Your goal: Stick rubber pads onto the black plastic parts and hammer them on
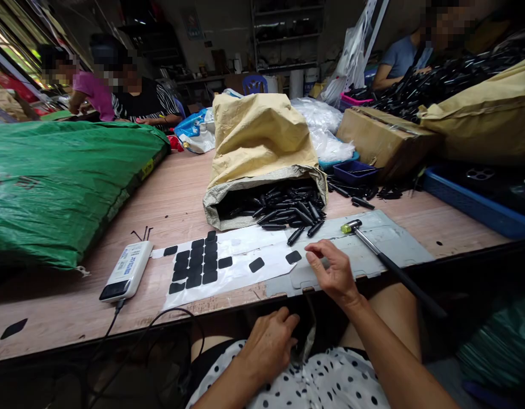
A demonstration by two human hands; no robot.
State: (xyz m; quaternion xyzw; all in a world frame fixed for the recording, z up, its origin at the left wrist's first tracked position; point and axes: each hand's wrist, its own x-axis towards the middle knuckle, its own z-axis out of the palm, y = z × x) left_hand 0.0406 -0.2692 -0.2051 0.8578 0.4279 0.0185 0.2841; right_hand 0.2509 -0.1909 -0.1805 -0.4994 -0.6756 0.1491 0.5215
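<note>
My right hand point(334, 274) hovers over the front edge of the grey board point(398, 241), its fingers loosely bent, thumb and forefinger apart, with nothing seen between them. Just left of it is a black rounded square point(293, 257) on the white sheet point(240, 284). Below the table edge, over the lap, my left hand point(271, 341) has its fingers curled in; what they hold, if anything, is hidden. A small hammer point(385, 264) with a yellow-green tip lies right of my right hand, its black handle jutting past the edge. Several more black squares point(196, 265) cover the sheet's left part.
Black pen-like tubes point(283, 210) spill from a tan sack point(262, 136) ahead. A white cabled device point(126, 271) lies left, near a big green sack point(66, 182). A blue tray point(470, 201) and cardboard box point(383, 139) stand right. Other people sit beyond.
</note>
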